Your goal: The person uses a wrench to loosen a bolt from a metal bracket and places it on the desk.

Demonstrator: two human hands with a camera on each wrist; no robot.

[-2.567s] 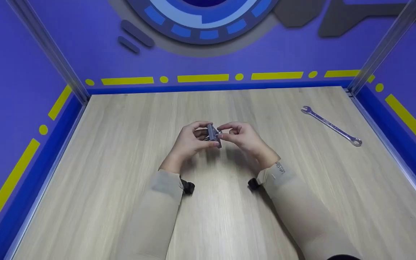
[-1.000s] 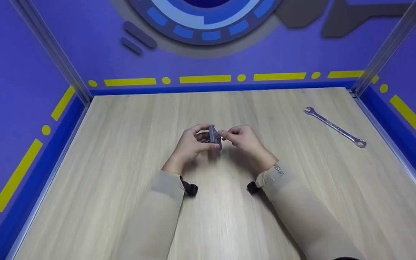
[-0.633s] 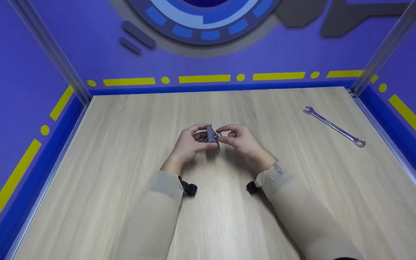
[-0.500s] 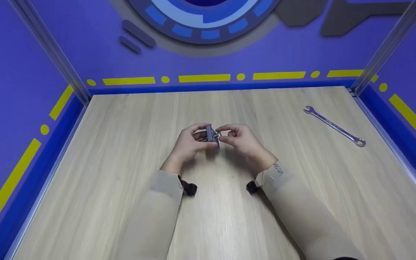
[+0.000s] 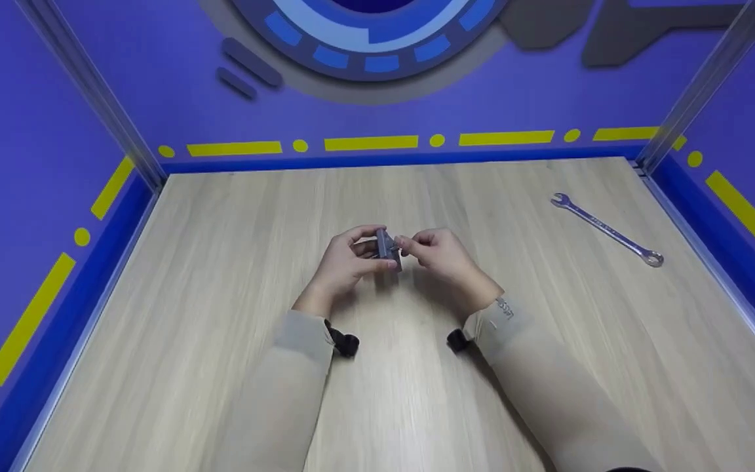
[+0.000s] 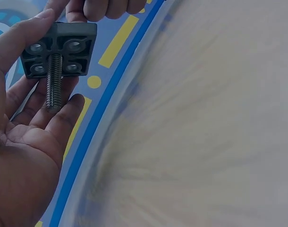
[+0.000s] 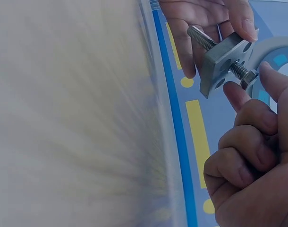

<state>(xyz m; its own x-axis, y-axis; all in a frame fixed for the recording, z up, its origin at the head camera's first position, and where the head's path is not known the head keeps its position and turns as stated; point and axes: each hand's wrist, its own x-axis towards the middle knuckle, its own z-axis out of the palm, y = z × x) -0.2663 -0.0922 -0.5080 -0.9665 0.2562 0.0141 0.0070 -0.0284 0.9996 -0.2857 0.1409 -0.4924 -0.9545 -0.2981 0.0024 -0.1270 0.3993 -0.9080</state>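
My left hand (image 5: 345, 259) holds a small grey square plate (image 7: 215, 66) above the table, thumb on one edge and fingers on the opposite one. Recesses with several holes show on the plate's face in the left wrist view. A threaded hex bolt (image 6: 54, 87) passes through its middle, and the long shank sticks out toward the left palm. On the other side, my right hand (image 5: 443, 252) has thumb and index finger at the hex bolt head (image 7: 249, 79), with the remaining fingers curled in. Some bare thread shows between head and plate.
A combination wrench (image 5: 607, 229) lies on the right part of the light wooden table (image 5: 233, 295). Blue panels (image 5: 377, 118) with yellow marks stand behind and at both sides. Metal posts (image 5: 705, 85) rise at the back corners.
The right thumb has moved forward along the bolt head, while the index finger has drawn back out of sight in the head view. The left hand keeps its grip on the plate.
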